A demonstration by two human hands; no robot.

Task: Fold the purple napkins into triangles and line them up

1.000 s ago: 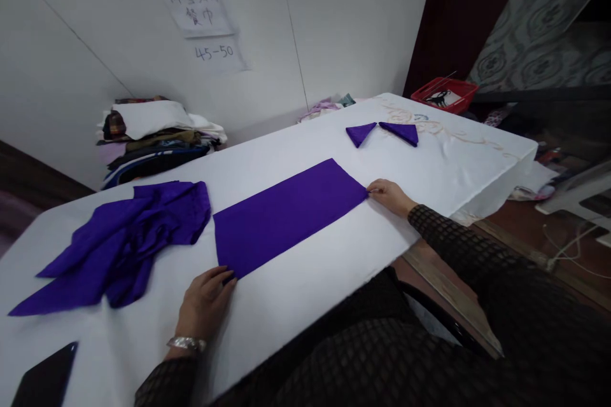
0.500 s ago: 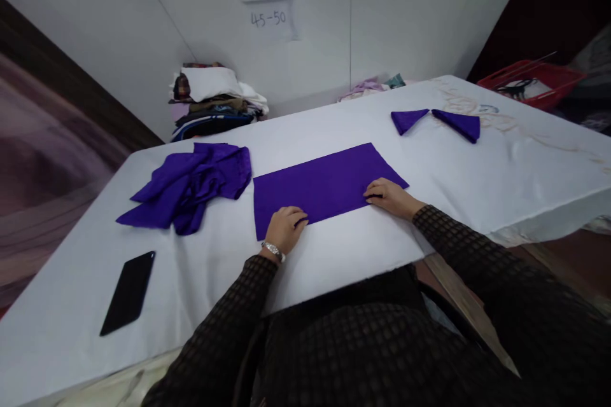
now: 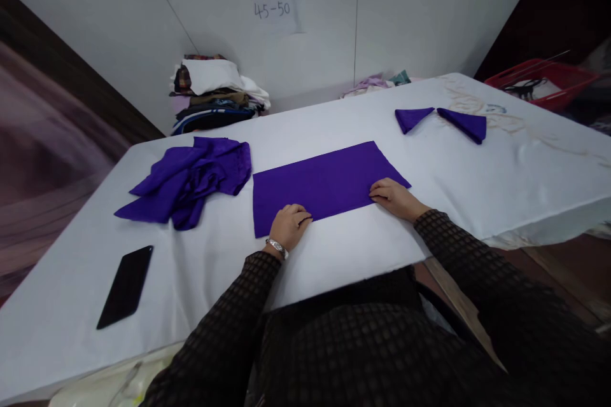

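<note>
A purple cloth napkin (image 3: 324, 181) lies flat on the white-covered table in front of me, as a long rectangle with straight edges. My left hand (image 3: 290, 227), with a silvery bracelet at the wrist, pinches its near edge left of the middle. Farther right along that same edge, the fingers of my right hand (image 3: 394, 197) are closed on the fabric near the right corner. Whether the napkin is one layer or several, I cannot tell. To the left sits a crumpled heap of purple cloth (image 3: 191, 181).
Two folded purple pieces (image 3: 443, 122) lie at the back right. A black phone (image 3: 125, 286) rests at the front left of the white tablecloth (image 3: 214, 280). Stacked clothes (image 3: 214, 92) stand against the wall, below a handwritten paper sign (image 3: 272, 9). A red basket (image 3: 548, 86) is beyond the far right.
My view has shifted slightly. Both hands have slid a little to the right along the near edge, still holding it. The napkin looks the same.
</note>
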